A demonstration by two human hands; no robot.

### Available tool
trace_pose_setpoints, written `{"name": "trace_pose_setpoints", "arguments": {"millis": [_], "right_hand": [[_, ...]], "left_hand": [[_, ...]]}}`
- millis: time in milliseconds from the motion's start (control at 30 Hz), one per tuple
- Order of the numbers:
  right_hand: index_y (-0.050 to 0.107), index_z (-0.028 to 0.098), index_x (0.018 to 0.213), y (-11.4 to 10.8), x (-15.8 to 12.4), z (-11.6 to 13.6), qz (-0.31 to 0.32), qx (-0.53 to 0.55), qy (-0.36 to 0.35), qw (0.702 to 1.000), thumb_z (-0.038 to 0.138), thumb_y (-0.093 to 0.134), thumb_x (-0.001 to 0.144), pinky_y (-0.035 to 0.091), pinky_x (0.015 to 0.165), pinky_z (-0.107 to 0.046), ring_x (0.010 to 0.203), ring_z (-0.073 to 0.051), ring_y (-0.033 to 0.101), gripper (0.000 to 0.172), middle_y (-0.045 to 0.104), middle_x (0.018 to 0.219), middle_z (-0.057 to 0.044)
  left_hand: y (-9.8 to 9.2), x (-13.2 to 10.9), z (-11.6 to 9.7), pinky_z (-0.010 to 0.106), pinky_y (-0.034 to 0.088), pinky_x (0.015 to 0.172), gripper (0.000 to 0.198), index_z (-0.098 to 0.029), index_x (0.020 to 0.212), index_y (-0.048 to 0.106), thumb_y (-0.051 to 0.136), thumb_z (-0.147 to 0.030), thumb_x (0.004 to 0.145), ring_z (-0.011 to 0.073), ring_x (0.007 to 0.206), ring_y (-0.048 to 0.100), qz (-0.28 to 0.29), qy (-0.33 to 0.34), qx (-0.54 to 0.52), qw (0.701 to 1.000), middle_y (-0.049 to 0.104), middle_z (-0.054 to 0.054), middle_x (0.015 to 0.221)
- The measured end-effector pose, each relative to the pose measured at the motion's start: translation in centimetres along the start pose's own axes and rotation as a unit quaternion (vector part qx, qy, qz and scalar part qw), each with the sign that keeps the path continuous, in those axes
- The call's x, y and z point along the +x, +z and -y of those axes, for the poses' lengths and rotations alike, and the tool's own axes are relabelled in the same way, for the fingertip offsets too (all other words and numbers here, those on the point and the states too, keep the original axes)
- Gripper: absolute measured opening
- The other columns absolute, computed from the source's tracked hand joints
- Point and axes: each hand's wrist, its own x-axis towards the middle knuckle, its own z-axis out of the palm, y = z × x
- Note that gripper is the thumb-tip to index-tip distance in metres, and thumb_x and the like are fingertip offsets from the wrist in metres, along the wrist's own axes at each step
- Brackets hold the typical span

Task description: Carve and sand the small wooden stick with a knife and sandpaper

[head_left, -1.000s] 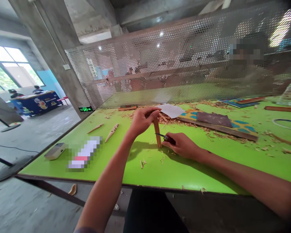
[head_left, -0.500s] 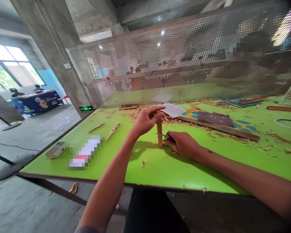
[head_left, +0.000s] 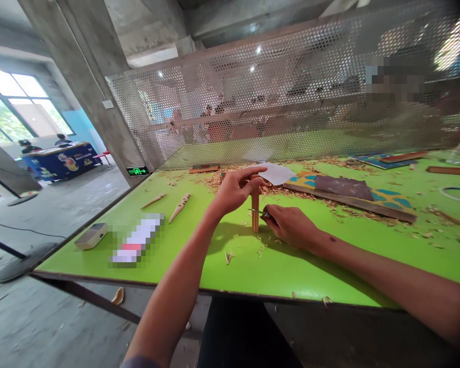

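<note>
A narrow wooden stick stands upright on the green table. My left hand grips its top end between thumb and fingers. Wrapped round the handle of a small knife, my right hand rests low beside the stick. The thin blade lies across the stick's side, about midway up; its handle is mostly hidden in my fingers. Small wood slivers lie on the table in front of the stick.
Two carved pointed wooden pieces, one of them thicker, lie at the left near a pale box. Behind my hands are shavings, white paper and a patterned board with brown sandpaper. A perforated metal screen borders the back.
The whole view has shifted slightly, moving everything a little to the right. Both hands keep their holds, and the knife blade sits marginally higher on the stick.
</note>
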Motion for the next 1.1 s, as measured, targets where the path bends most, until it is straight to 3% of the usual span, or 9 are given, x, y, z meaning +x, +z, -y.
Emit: {"name": "trace_pose_setpoints", "arguments": {"millis": [400, 700, 867, 1100], "right_hand": [[0.057, 0.017, 0.095, -0.2, 0.3, 0.6, -0.019, -0.069, 0.014, 0.997, 0.022, 0.043, 0.1, 0.017, 0.058, -0.034, 0.064, -0.018, 0.056, 0.016, 0.067, 0.087, -0.008], [0.059, 0.016, 0.106, -0.3, 0.3, 1.1, 0.075, -0.115, 0.019, 0.99, 0.01, 0.046, 0.093, 0.02, 0.057, -0.033, 0.073, -0.02, 0.064, 0.02, 0.07, 0.094, -0.008], [0.063, 0.017, 0.103, -0.6, 0.5, 1.0, 0.132, -0.094, 0.008, 0.987, 0.013, 0.049, 0.093, 0.021, 0.058, -0.033, 0.074, -0.02, 0.067, 0.018, 0.074, 0.094, -0.007], [0.061, 0.016, 0.1, -0.8, 0.8, 0.8, 0.087, -0.092, 0.04, 0.991, 0.023, 0.046, 0.1, 0.017, 0.058, -0.034, 0.072, -0.02, 0.065, 0.016, 0.073, 0.089, -0.007]], "left_hand": [[0.5, 0.1, -0.1, 0.033, 0.061, 0.088, 0.035, -0.016, 0.129, 0.069, 0.063, -0.023, 0.095, 0.0191, 0.094, 0.076, 0.024, 0.015, -0.021, 0.999, 0.078, 0.011, 0.106], [0.3, 0.2, 0.2, 0.034, 0.063, 0.083, 0.035, -0.013, 0.129, 0.069, 0.063, -0.025, 0.096, 0.0195, 0.089, 0.076, 0.016, 0.007, -0.037, 0.999, 0.078, 0.012, 0.101], [-0.6, 0.2, 0.9, 0.033, 0.063, 0.081, 0.039, -0.012, 0.13, 0.067, 0.064, -0.031, 0.097, 0.0195, 0.085, 0.077, 0.005, -0.02, -0.053, 0.998, 0.078, 0.012, 0.096], [-0.8, 0.2, 1.0, 0.031, 0.062, 0.076, 0.04, -0.011, 0.13, 0.068, 0.065, -0.03, 0.095, 0.0192, 0.083, 0.076, -0.015, -0.028, -0.047, 0.998, 0.078, 0.012, 0.094]]}}
